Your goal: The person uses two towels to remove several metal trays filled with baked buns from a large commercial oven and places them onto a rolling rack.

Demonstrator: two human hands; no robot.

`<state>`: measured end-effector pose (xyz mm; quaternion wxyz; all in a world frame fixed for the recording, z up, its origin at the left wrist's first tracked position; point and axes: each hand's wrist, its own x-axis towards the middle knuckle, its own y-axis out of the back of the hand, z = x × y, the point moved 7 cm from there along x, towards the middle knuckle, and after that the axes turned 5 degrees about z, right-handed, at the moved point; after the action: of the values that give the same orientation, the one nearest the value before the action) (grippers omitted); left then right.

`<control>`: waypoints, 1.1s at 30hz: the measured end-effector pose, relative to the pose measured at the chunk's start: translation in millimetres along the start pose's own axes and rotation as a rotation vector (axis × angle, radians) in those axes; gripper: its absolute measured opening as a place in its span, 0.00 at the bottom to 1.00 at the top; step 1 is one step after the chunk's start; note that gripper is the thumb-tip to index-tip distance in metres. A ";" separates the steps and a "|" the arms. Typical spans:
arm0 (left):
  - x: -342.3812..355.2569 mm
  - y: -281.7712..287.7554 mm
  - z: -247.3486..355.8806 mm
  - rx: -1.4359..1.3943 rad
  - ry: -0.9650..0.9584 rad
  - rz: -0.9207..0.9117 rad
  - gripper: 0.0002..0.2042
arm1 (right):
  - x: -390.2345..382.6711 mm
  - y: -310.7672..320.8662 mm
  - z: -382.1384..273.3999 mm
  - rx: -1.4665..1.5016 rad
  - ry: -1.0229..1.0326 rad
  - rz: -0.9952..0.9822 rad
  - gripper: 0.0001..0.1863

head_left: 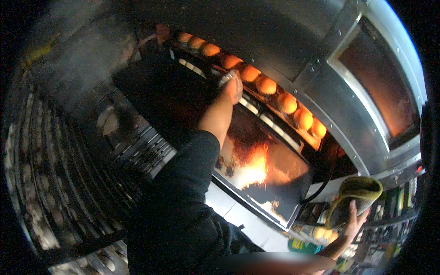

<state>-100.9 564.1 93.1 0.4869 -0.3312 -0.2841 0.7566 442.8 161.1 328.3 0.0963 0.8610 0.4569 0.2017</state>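
My left hand (pixel 234 87), on a black-sleeved arm, reaches up to the edge of the oven opening. Its fingers are curled beside something whitish, which I cannot make out. Just beyond it, round golden buns (pixel 266 85) sit in a row inside the oven, lit orange. Below them, pale strips (pixel 279 130) run along the front edge. At the lower right, my right hand (pixel 355 222) is closed on what looks like a worn olive-green oven mitt (pixel 340 211), its wide cuff gaping upward. This mitt is well apart from the oven mouth.
The dark oven door (pixel 284 172) hangs lowered, with a bright flame-like glow on it. A steel oven front (pixel 316 64) with a window panel rises at right. Tall racks (pixel 59 183) of pale dough pieces stand at left. A blurred hand-like shape (pixel 162 33) shows at the far left end.
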 end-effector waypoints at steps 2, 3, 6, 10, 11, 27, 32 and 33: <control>10.7 -12.9 -22.7 -0.046 0.019 -0.048 0.13 | -17.3 -0.1 -19.4 -0.110 0.081 0.041 0.36; 19.9 -12.9 -21.5 -0.070 0.010 -0.066 0.14 | -18.5 -2.1 -16.5 -0.123 0.097 -0.013 0.36; 49.2 25.4 29.0 -0.152 -0.099 -0.175 0.15 | -15.4 -26.0 -14.2 0.056 0.153 -0.157 0.38; -44.1 -5.6 -3.5 0.004 0.161 0.007 0.14 | -36.8 -7.0 -9.4 0.085 0.108 -0.124 0.42; -86.2 -19.8 14.8 0.055 0.202 0.048 0.14 | -43.2 -2.7 -9.7 0.114 0.145 -0.127 0.42; -365.5 66.5 75.0 -0.261 0.016 -0.443 0.23 | -175.6 -84.7 69.6 0.364 -0.288 -0.911 0.34; -494.6 123.6 60.0 -0.449 -0.034 -0.384 0.26 | -244.1 -106.2 109.8 0.501 -0.553 -0.906 0.37; -525.9 120.9 64.6 -0.471 -0.039 -0.427 0.26 | -257.8 -117.5 111.4 0.564 -0.614 -1.067 0.36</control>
<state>-56.4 26.6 160.2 0.5390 -0.3531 -0.5240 0.5570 274.2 16.6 120.0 0.0798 0.5281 0.8064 -0.2539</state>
